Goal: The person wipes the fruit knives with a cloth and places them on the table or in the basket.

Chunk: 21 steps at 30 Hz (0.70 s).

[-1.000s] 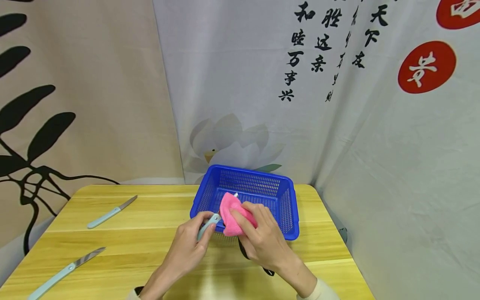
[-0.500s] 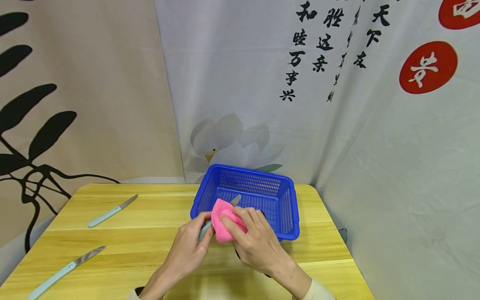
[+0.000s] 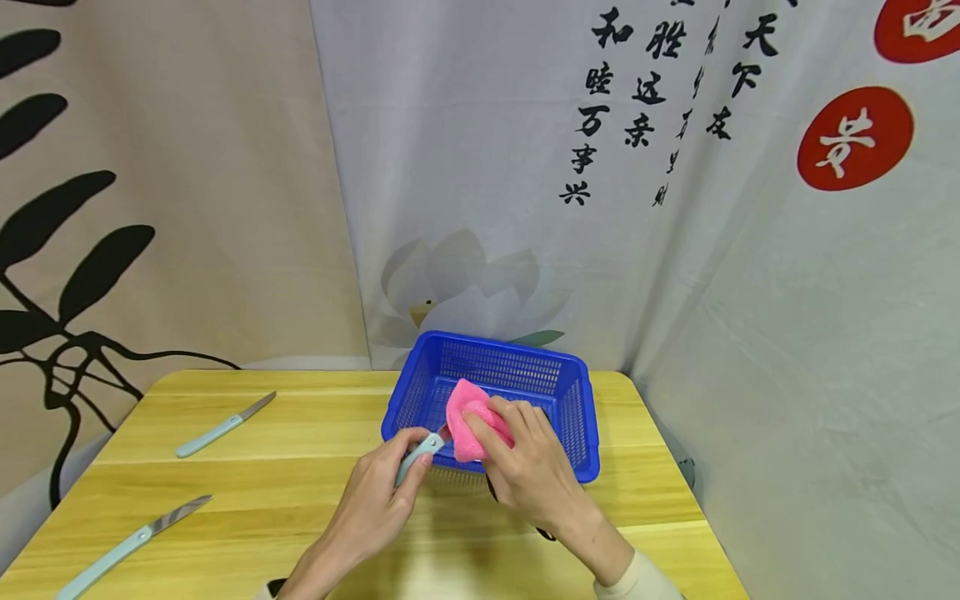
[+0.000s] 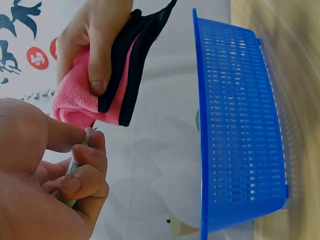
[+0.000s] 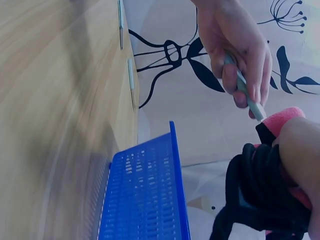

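My left hand point(image 3: 381, 482) grips the pale green handle of a knife point(image 3: 420, 457), its blade pointing up and right. A pink cloth point(image 3: 469, 423) with black edging is bunched in my right hand point(image 3: 534, 467) and folded around the blade, hiding nearly all of it. Both hands are raised above the table, overlapping the near side of the blue basket point(image 3: 581, 392) in the head view. From the left wrist, the black-trimmed cloth point(image 4: 77, 95) sits right at the front end of the knife handle point(image 4: 72, 167).
Two more knives with pale green handles lie on the wooden table point(image 3: 300, 517) at the left, one farther back point(image 3: 217, 432) and one nearer point(image 3: 127, 550). The blue plastic basket stands at the back, close to the printed curtain point(image 3: 480, 167).
The cloth first slid down toward the handle, baring the blade tip, then moved back up and right along the blade. The left hand stayed nearly in place.
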Each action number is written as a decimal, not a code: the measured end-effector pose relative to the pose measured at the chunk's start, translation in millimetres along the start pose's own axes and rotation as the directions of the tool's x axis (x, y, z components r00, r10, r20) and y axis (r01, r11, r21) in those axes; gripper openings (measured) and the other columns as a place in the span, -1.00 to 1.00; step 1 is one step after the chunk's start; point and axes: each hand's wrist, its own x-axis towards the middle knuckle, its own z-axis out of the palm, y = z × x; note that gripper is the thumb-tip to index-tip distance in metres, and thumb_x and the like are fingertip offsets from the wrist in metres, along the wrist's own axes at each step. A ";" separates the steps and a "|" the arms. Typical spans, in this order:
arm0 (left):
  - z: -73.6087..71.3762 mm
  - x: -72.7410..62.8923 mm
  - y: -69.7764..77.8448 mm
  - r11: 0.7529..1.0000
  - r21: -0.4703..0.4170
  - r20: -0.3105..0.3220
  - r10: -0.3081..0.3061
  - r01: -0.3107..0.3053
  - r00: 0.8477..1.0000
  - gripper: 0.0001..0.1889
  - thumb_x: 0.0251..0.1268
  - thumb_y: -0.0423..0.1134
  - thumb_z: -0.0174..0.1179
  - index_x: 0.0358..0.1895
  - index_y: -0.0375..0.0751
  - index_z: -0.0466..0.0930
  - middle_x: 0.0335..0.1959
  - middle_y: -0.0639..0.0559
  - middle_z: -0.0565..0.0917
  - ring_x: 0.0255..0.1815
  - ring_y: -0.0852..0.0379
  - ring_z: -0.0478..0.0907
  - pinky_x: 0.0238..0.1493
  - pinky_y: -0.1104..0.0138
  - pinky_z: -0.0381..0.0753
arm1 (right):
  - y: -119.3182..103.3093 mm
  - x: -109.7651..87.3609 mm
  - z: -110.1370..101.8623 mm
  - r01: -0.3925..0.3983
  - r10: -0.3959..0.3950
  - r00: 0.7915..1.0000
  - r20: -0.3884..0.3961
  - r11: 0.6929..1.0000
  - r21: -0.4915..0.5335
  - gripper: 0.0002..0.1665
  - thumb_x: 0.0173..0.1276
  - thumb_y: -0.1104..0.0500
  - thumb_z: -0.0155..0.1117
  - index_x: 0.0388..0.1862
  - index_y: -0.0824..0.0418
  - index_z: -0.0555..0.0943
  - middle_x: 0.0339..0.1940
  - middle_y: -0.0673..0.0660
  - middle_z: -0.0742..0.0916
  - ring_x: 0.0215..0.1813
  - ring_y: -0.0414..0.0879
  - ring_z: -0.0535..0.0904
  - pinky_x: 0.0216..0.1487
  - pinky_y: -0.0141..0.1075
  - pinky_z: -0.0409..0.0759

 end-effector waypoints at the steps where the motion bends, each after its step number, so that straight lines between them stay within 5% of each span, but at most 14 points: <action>1: -0.2 -0.1 -0.2 1.000 -0.001 0.002 0.002 -0.002 1.000 -0.81 0.68 -0.39 0.27 0.17 -0.15 0.73 -0.35 0.23 0.58 -0.38 0.41 0.45 -0.35 0.43 0.53 | 2.2 -0.6 -0.4 -0.008 0.008 1.000 0.002 1.000 0.001 -0.54 0.65 0.15 0.17 0.45 0.10 0.64 0.31 0.28 0.71 0.04 0.09 0.62 0.01 -0.12 0.70; 13: -2.8 -2.6 -4.2 0.999 -0.047 0.039 -0.014 0.016 0.999 -0.82 0.66 -0.40 0.29 0.16 -0.14 0.74 -0.39 0.29 0.54 -0.44 0.43 0.40 -0.42 0.42 0.51 | 27.6 -9.8 -8.9 -0.116 0.117 0.991 -0.058 0.993 0.008 -0.47 0.49 0.25 0.25 0.42 0.22 0.66 0.23 0.37 0.70 0.00 0.16 0.61 -0.09 -0.06 0.64; 21: -3.0 -0.4 -6.2 0.999 -0.036 0.011 -0.030 0.030 1.000 -0.82 0.64 -0.41 0.30 0.14 -0.14 0.74 -0.38 0.26 0.57 -0.43 0.39 0.42 -0.40 0.42 0.52 | 12.7 -4.9 -8.4 0.008 -0.002 0.988 -0.152 0.999 0.043 -0.56 0.67 0.20 0.08 0.38 0.23 0.70 0.17 0.32 0.72 -0.04 0.11 0.62 -0.12 -0.12 0.63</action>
